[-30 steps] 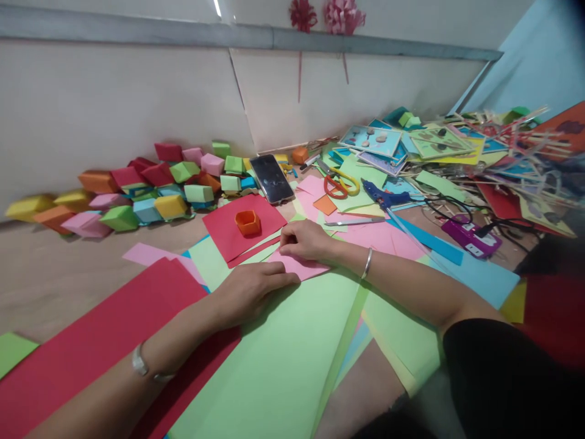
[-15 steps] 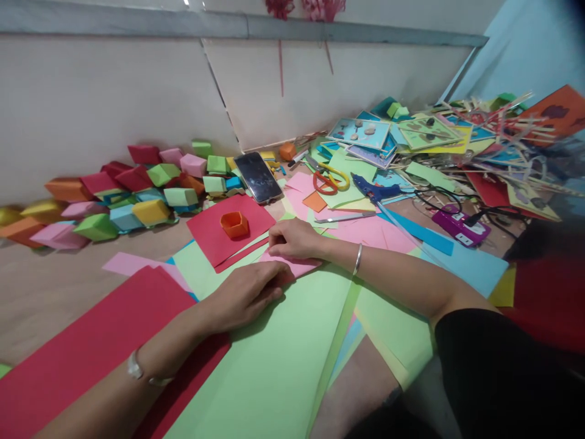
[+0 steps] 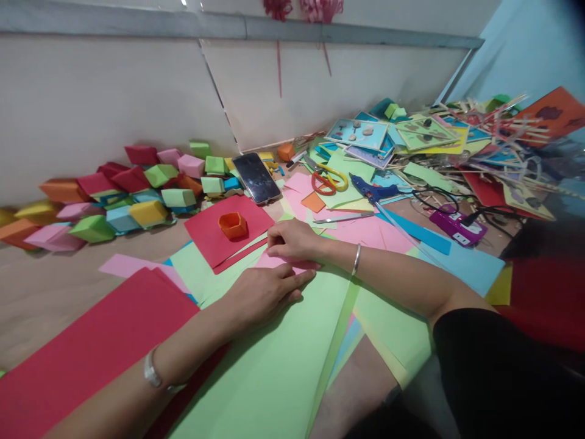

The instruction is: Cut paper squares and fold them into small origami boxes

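Observation:
A piece of pink paper (image 3: 269, 261) lies on the large light green sheets (image 3: 274, 360), partly covered by both hands. My right hand (image 3: 292, 239) has its fingers curled down and closed on the far side of this paper. Along its near edge my left hand (image 3: 265, 289) rests palm down, the index finger stretched out to the right. Just beyond them, a small orange folded paper ring (image 3: 233, 225) stands on a red paper square (image 3: 205, 241). A narrow red strip (image 3: 242, 254) lies beside that square.
Coloured paper boxes (image 3: 132, 180) are heaped at the left by the wall. A phone (image 3: 256, 177), scissors (image 3: 329, 180), a blue glue gun (image 3: 375, 190) and a purple power block (image 3: 457, 225) lie beyond my hands. Red sheets (image 3: 105, 347) spread at the left. Cards (image 3: 359, 133) pile up back right.
My left hand has slid right along the near edge of the pink paper, and its index finger has straightened. My right hand has stayed in place on the paper.

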`<state>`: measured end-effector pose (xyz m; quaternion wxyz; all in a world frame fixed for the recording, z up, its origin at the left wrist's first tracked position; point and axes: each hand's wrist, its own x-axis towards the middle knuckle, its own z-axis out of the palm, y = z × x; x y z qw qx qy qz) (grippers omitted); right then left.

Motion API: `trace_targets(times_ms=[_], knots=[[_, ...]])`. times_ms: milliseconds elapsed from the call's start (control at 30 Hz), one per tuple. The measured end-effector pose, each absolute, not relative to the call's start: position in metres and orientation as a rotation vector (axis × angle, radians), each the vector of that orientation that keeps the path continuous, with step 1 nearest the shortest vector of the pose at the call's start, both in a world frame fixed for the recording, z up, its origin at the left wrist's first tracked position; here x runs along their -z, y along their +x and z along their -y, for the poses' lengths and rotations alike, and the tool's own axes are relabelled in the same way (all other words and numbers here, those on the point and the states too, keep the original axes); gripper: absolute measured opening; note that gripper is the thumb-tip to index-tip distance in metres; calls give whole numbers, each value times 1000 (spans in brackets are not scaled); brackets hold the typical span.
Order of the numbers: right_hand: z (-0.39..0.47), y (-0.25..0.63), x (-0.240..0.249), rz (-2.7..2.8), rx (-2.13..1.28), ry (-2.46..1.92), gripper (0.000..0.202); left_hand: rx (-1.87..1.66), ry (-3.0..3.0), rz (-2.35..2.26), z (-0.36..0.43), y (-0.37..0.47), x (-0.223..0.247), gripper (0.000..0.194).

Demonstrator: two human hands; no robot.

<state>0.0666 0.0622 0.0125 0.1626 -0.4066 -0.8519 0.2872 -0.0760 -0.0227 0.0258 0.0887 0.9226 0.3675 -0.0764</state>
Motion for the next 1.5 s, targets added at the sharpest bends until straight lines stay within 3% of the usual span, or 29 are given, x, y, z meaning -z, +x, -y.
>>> trace_targets(times_ms=[433,700,1067,1333,1500], knots=[[-62,66,-13,2448,-808,-1159,6,61,2560,-993,23,-91,-32,46],[-62,67,-13,2440,-813,-1148,6,321,2653,-1182,23,-62,-33,46],[-58,66,-14,2447,-761,-1189,5,310,2760,-1180,42,-62,-25,66],[-53,63,-19,2430,-776,-1279,5,313,2696,-1293,42,-63,-24,56],[-44,60,-15,2409,-657,-1297,10,368,2726,-1335,51,-57,-25,60]])
